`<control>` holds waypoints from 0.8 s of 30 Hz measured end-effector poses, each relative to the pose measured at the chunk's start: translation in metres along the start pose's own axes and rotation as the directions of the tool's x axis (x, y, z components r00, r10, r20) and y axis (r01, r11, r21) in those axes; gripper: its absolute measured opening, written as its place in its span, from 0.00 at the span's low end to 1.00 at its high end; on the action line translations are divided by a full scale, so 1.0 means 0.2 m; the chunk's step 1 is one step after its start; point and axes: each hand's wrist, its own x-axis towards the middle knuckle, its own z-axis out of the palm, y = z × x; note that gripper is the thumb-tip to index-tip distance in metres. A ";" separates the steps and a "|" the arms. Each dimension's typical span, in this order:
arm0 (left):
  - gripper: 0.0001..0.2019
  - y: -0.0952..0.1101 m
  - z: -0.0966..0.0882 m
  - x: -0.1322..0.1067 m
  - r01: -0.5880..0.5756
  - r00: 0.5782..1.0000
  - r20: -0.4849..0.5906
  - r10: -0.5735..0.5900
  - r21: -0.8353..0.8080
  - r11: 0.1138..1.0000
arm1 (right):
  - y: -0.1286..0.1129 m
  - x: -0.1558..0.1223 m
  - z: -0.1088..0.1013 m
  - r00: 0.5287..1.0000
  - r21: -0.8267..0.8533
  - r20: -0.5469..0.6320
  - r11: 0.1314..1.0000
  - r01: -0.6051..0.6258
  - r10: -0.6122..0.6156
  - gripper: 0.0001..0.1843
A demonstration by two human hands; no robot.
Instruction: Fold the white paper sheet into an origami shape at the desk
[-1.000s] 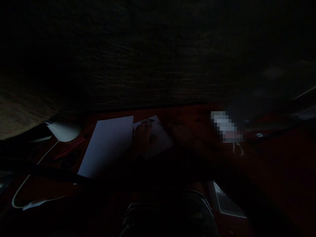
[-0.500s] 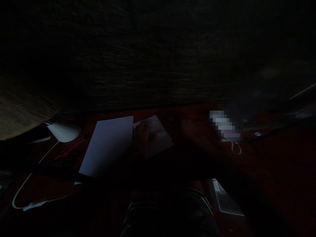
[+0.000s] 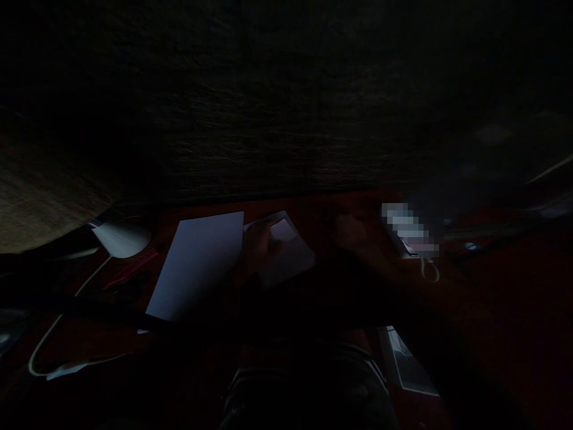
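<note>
Low light; reddish-brown wooden surface (image 3: 313, 206), smooth and dim. Left hand (image 3: 259, 248) lies at the left edge of a small pale paper sheet (image 3: 290, 257), fingers curled over it. The grip looks partly closed, but whether it truly has hold of the sheet cannot be told in this light. A corner of the sheet is lifted or folded, showing a lighter face. Just left of the hand and nearly touching it, a larger matte white paper sheet (image 3: 197, 266) lies flat, with straight edges, tilted on the surface. Right hand (image 3: 351, 233) is very dark, well apart from the papers, and near a pixel-blurred pale object (image 3: 409, 230). Its grip cannot be told. A white rounded dome-shaped object (image 3: 120, 239) with a thin white cable (image 3: 58, 328) sits far left, beside a slim red item (image 3: 132, 269). Open surface lies between the two hands.
</note>
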 end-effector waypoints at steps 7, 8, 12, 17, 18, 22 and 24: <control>0.27 0.00 0.00 0.03 0.056 0.994 -0.094 -0.062 -0.059 0.997 | -0.01 -0.01 0.00 1.000 -0.054 0.019 0.999 0.004 -0.003 0.20; 0.26 0.01 0.00 0.03 0.062 0.991 -0.111 -0.071 -0.077 0.995 | -0.01 -0.01 0.00 1.000 -0.046 0.015 0.999 0.007 -0.006 0.20; 0.15 0.01 -0.01 0.05 0.077 0.967 -0.213 -0.139 -0.276 0.958 | 0.00 0.00 0.03 0.984 0.037 -0.163 0.997 0.074 -0.067 0.21; 0.09 0.05 -0.02 0.05 0.121 0.907 -0.227 -0.356 -0.668 0.734 | -0.03 -0.01 0.10 0.872 0.373 -0.360 0.806 0.460 -0.331 0.21; 0.09 0.06 -0.02 0.05 0.125 0.898 -0.210 -0.387 -0.720 0.682 | -0.05 -0.02 0.11 0.858 0.444 -0.350 0.739 0.506 -0.377 0.21; 0.10 0.10 -0.03 0.06 0.109 0.852 -0.211 -0.478 -0.823 0.557 | -0.10 -0.04 0.13 0.875 0.585 -0.198 0.663 0.467 -0.441 0.13; 0.12 0.11 -0.03 0.06 0.117 0.839 -0.201 -0.505 -0.841 0.528 | -0.09 -0.02 0.12 0.916 0.635 -0.175 0.670 0.385 -0.361 0.13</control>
